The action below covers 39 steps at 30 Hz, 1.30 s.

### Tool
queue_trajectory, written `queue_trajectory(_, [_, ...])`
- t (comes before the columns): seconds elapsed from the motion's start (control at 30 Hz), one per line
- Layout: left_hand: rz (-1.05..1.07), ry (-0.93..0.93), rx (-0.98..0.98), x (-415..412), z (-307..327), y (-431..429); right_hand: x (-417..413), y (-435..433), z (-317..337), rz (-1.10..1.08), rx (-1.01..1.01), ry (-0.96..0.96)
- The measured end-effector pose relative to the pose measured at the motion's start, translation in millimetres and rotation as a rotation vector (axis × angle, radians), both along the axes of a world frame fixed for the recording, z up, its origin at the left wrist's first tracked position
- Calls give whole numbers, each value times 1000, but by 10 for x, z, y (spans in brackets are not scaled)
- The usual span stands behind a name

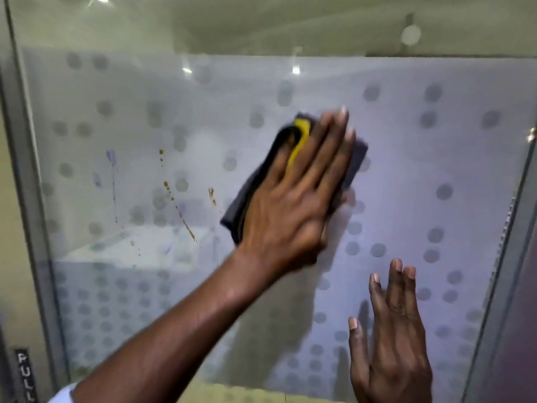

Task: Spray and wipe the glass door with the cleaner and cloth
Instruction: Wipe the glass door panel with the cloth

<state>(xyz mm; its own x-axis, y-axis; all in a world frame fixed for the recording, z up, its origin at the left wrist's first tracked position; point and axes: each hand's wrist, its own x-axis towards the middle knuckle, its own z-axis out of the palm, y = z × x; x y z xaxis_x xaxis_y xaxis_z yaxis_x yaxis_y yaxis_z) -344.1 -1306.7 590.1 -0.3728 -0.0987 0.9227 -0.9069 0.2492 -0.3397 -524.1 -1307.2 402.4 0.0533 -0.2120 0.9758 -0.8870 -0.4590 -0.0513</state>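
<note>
The glass door (436,158) fills the view, frosted with a pattern of grey dots. My left hand (296,199) reaches up from the lower left and presses a dark grey cloth (356,158) with a yellow edge flat against the middle of the glass. My right hand (392,338) rests open and flat on the glass at the lower right, holding nothing. Brown drip stains (174,199) and purple streaks (112,161) mark the glass left of the cloth. The cleaner bottle is not in view.
A grey metal frame (26,170) runs down the door's left side, with a "PULL" label (24,373) near the bottom. Another frame edge (505,257) borders the right side. Blurred furniture shows through the glass at the lower left.
</note>
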Motion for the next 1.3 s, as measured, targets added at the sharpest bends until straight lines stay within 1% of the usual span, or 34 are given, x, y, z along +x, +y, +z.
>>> queue_trajectory(0.1, [35,18,-66,18,643,-54,38,37,4,-8,33,-28])
queue_trajectory(0.17, [66,35,-78,17,761,-61,35,46,10,7,39,-42])
queue_trajectory(0.2, [64,49,-79,2,712,-56,31,42,12,10,33,-40])
queue_trajectory(0.27, [22,77,-63,-59,406,-57,34,34,7,17,23,-39])
queue_trajectory(0.33, [-32,69,8,-151,-117,-39,36,34,1,31,25,-39])
queue_trajectory(0.4, [-69,-1,115,-221,-712,13,7,33,2,46,33,-22])
queue_trajectory(0.47, [-71,-91,194,-233,-1173,69,-24,36,-4,56,48,-7])
queue_trajectory(0.53, [-75,-155,213,-186,-1317,97,-44,50,-6,69,58,-6])
queue_trajectory(0.6, [-99,-145,198,-122,-1116,90,-52,58,8,75,55,-15])
queue_trajectory(0.8, [-52,157,-44,61,270,4,-16,87,17,88,63,-48])
queue_trajectory(0.83, [-41,182,-65,87,409,-5,-17,85,17,84,57,-37])
queue_trajectory(0.9, [-30,184,-77,124,439,-24,-14,69,11,72,46,-21])
queue_trajectory(0.97, [-39,175,-63,152,171,-23,24,77,0,59,44,-44])
queue_trajectory(1.07, [-38,207,16,205,-636,12,132,90,-25,38,19,-97])
queue_trajectory(1.13, [4,185,92,271,-1268,74,212,95,-53,56,-3,-55])
queue_trajectory(1.2, [49,138,132,390,-1704,119,303,87,-85,82,0,21])
queue_trajectory(1.23, [59,111,142,464,-1785,128,352,86,-97,92,8,51])
queue_trajectory(1.3, [61,65,148,589,-1668,131,423,83,-93,104,27,86])
